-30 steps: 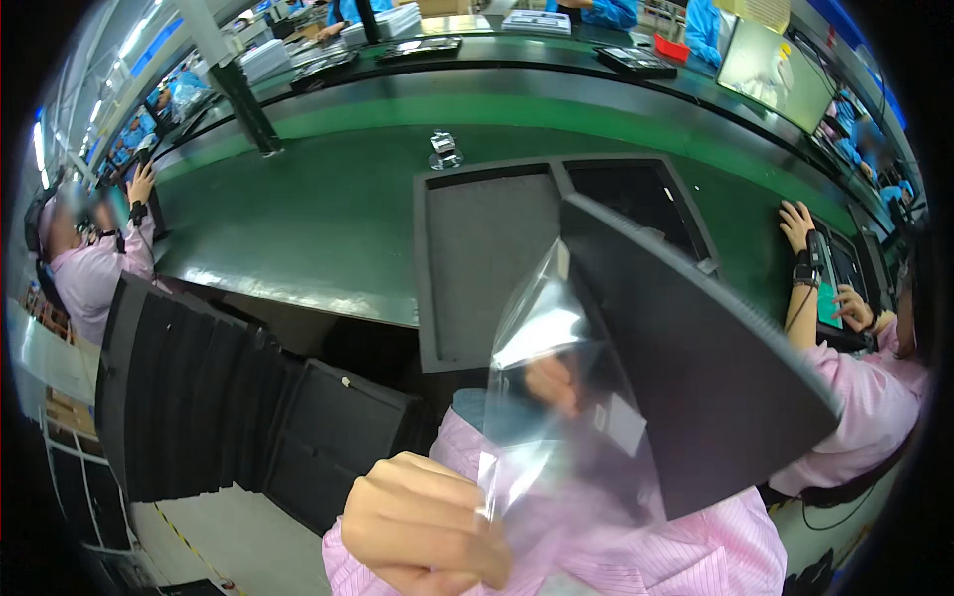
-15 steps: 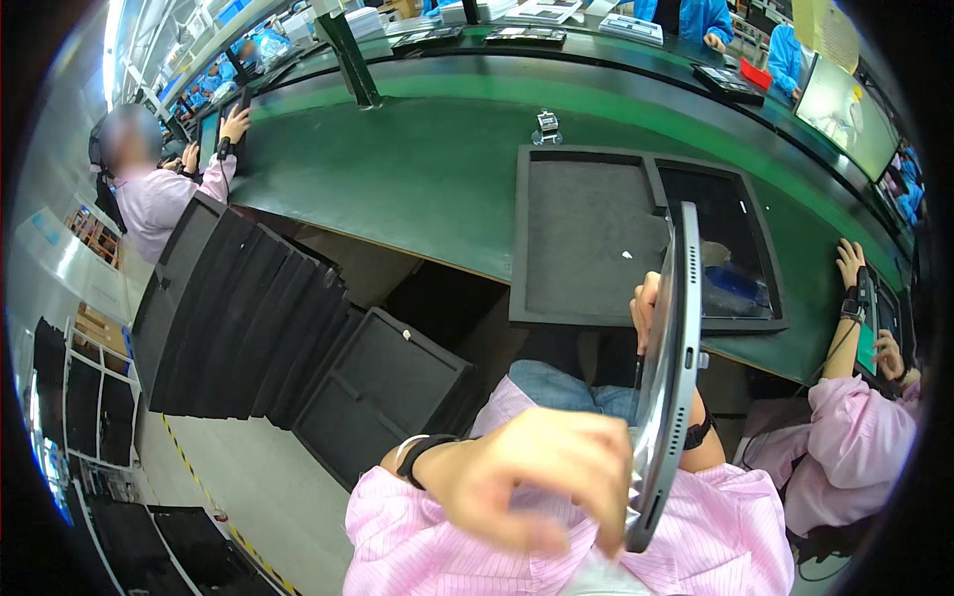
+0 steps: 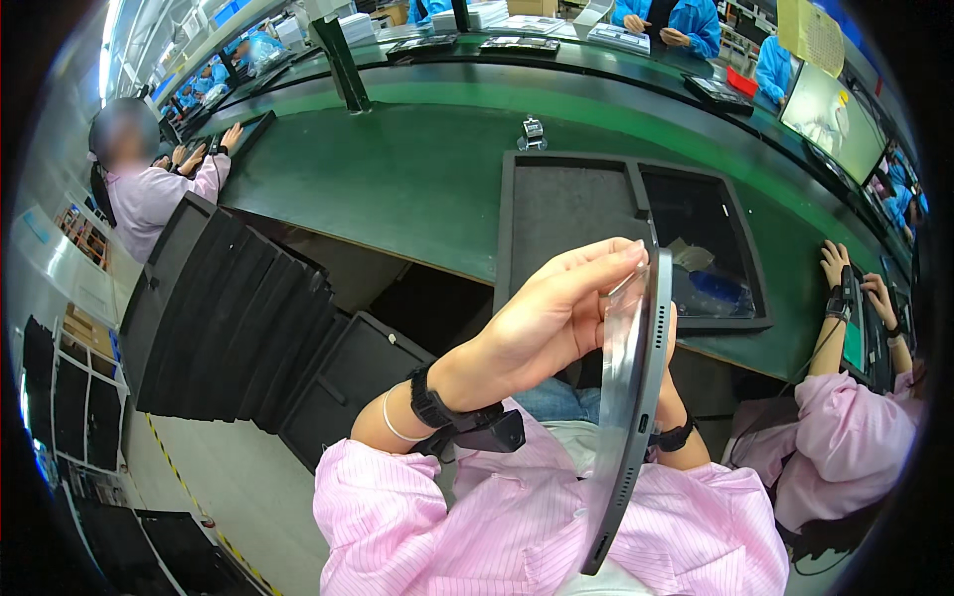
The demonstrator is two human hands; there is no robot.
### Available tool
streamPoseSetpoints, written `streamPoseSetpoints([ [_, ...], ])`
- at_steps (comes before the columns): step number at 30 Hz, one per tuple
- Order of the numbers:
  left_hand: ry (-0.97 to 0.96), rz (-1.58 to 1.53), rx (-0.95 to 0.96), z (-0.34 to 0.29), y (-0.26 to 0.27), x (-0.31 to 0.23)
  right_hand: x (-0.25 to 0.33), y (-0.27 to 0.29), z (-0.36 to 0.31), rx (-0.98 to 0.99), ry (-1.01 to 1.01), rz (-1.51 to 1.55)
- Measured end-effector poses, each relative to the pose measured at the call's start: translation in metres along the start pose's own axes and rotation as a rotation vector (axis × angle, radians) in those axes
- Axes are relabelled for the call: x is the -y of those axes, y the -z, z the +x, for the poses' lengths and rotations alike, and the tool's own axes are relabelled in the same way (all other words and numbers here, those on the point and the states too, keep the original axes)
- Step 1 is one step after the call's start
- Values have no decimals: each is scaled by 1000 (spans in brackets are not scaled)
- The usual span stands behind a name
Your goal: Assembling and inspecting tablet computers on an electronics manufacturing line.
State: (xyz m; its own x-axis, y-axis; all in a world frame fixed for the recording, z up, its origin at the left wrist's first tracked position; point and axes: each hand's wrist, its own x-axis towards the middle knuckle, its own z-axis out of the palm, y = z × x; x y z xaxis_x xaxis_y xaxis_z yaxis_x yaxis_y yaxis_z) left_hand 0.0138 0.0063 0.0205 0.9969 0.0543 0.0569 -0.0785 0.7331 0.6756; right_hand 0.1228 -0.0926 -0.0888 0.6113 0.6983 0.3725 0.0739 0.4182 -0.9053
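Observation:
A thin grey tablet (image 3: 651, 379) stands nearly edge-on in front of my chest, its port and speaker holes facing up at me. Along its left face runs a shiny clear film (image 3: 620, 363), which looks partly lifted off. My left hand (image 3: 556, 313) is at the far end of the tablet, thumb and fingertips pinched at the film's corner; whether they also touch the tablet's edge is unclear. Behind the tablet, my right hand (image 3: 671, 387) supports it from the right side, with most of its fingers hidden.
A black foam tray (image 3: 566, 184) lies on the green bench (image 3: 397, 169), with a blue item and crumpled clear film in its right compartment. Past it stands a small metal piece (image 3: 534, 131). Stacked black trays (image 3: 229, 318) rise at left. Co-workers sit on both sides.
My left hand has moved from the tablet's near end to its far end and now pinches there. The tablet has shifted slightly left and nearer.

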Motion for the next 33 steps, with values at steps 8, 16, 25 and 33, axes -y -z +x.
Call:
streamPoseSetpoints([
  [8, -36, 151, -86, 7, -8, -17, -25, 11, 2, 102, -2, 136],
  [16, -52, 281, -25, 13, -18, -14, -7, -5, 2, 167, 94, 253],
  [25, -323, 657, 119, -20, -25, -31, 63, 18, -16, -228, 443, -665],
  [33, -350, 763, -45, -33, 0, -35, 88, 28, 0, -344, 679, -1147],
])
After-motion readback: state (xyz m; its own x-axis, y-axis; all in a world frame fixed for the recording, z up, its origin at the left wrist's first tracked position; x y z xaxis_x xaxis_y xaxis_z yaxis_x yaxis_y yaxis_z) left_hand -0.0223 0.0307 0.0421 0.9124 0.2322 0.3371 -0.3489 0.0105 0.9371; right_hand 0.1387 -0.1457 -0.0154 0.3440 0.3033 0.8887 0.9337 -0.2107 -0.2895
